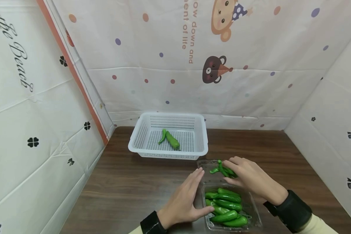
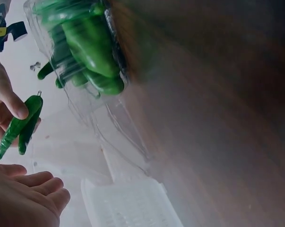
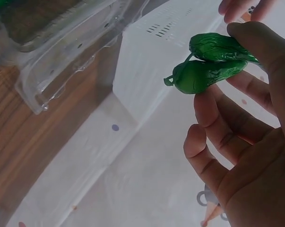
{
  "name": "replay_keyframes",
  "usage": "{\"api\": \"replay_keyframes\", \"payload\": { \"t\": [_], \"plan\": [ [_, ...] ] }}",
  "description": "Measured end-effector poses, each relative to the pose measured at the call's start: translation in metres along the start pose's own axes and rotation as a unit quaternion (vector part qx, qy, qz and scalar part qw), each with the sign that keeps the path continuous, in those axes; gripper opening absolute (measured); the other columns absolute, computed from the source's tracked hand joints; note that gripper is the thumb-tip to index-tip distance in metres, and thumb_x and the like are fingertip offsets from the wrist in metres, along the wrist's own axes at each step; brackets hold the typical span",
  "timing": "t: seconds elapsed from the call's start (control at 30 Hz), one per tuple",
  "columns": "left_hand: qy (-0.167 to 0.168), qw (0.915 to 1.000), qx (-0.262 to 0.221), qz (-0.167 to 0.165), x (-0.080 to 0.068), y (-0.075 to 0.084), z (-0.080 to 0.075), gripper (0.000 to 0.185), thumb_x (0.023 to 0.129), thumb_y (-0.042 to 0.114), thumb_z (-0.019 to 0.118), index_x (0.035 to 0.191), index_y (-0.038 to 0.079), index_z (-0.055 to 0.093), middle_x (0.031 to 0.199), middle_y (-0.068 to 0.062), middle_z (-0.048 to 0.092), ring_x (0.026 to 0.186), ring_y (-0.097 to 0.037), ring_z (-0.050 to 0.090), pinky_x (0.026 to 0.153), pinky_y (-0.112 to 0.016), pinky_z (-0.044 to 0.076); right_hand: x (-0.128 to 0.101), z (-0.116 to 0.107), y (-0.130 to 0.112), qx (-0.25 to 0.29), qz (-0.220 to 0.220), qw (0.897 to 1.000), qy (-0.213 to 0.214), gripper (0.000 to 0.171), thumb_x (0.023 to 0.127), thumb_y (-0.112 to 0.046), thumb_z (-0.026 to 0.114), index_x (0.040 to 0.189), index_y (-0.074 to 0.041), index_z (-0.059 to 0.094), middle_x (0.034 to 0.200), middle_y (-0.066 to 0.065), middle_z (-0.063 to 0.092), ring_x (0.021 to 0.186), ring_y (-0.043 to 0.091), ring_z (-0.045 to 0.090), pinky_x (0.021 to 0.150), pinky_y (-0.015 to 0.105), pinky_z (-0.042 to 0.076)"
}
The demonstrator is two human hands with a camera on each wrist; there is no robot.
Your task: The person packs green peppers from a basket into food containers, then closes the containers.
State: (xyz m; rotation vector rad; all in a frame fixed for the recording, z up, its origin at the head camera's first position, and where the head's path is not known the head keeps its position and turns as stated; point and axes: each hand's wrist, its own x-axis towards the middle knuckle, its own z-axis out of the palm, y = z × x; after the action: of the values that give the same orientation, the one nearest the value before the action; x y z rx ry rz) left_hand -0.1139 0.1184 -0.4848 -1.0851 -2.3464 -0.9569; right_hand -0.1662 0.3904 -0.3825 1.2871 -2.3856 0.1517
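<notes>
My right hand (image 1: 250, 177) pinches two dark green, wrinkled peppers (image 3: 201, 75) between thumb and fingers, their stems sticking out. They hang over the folded-back lid (image 1: 205, 174) of a clear plastic clamshell box (image 1: 255, 214). Several glossy green peppers (image 1: 228, 205) lie inside that box. Beside its left edge is my left hand (image 1: 182, 200), fingers extended and thumb spread over the peppers, holding nothing. In the left wrist view, the left hand (image 2: 26, 198) appears palm up, below the peppers that the right hand grips.
Behind the box and to its left stands a white perforated basket (image 1: 168, 155) with two green peppers (image 1: 172, 140) inside. The brown wood-grain table (image 1: 120, 185) is bordered by printed white sheeting (image 1: 152, 94) at the back and both sides.
</notes>
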Motion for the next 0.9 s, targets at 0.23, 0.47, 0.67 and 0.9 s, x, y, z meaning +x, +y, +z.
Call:
{"api": "replay_keyframes", "payload": {
  "t": [0.23,0.47,0.67,0.9],
  "plan": [
    [-0.017,0.9998,-0.005,0.006,-0.002,0.004,0.003,0.106,0.091,0.060,0.070,0.164,0.008,0.013,0.168,-0.010,0.023,0.154,-0.027,0.025,0.119,-0.043,0.036,-0.012,-0.003,-0.001,0.001,0.008,1.000,0.004,0.053,0.072,-0.024,0.093,0.117,-0.010,0.069,0.098,0.001,0.064,0.076,0.009,0.059,0.060,0.024,0.050],
    [-0.039,0.9992,-0.002,-0.009,-0.003,0.007,0.006,0.106,0.091,0.063,0.066,0.165,0.012,0.011,0.169,-0.006,0.021,0.155,-0.026,0.024,0.119,-0.045,0.036,-0.021,0.001,-0.003,0.015,0.015,1.000,0.003,0.050,0.073,-0.024,0.093,0.114,-0.010,0.069,0.095,0.000,0.063,0.072,0.006,0.057,0.056,0.021,0.047],
    [-0.047,0.9988,0.009,-0.005,-0.005,0.010,0.009,0.105,0.091,0.065,0.065,0.165,0.011,0.012,0.169,-0.007,0.022,0.154,-0.028,0.026,0.118,-0.046,0.036,-0.030,0.004,-0.004,0.018,0.027,0.999,-0.012,0.048,0.076,-0.026,0.091,0.115,-0.011,0.069,0.095,0.000,0.063,0.071,0.005,0.057,0.055,0.021,0.047],
    [-0.066,0.9968,0.043,0.009,-0.007,0.012,0.012,0.108,0.090,0.069,0.064,0.164,0.007,0.016,0.166,-0.012,0.028,0.152,-0.030,0.031,0.120,-0.043,0.034,-0.042,0.006,-0.006,0.034,0.052,0.997,-0.039,0.046,0.079,-0.027,0.089,0.117,-0.010,0.069,0.097,0.001,0.066,0.072,0.007,0.061,0.056,0.023,0.050]
  ]
}}
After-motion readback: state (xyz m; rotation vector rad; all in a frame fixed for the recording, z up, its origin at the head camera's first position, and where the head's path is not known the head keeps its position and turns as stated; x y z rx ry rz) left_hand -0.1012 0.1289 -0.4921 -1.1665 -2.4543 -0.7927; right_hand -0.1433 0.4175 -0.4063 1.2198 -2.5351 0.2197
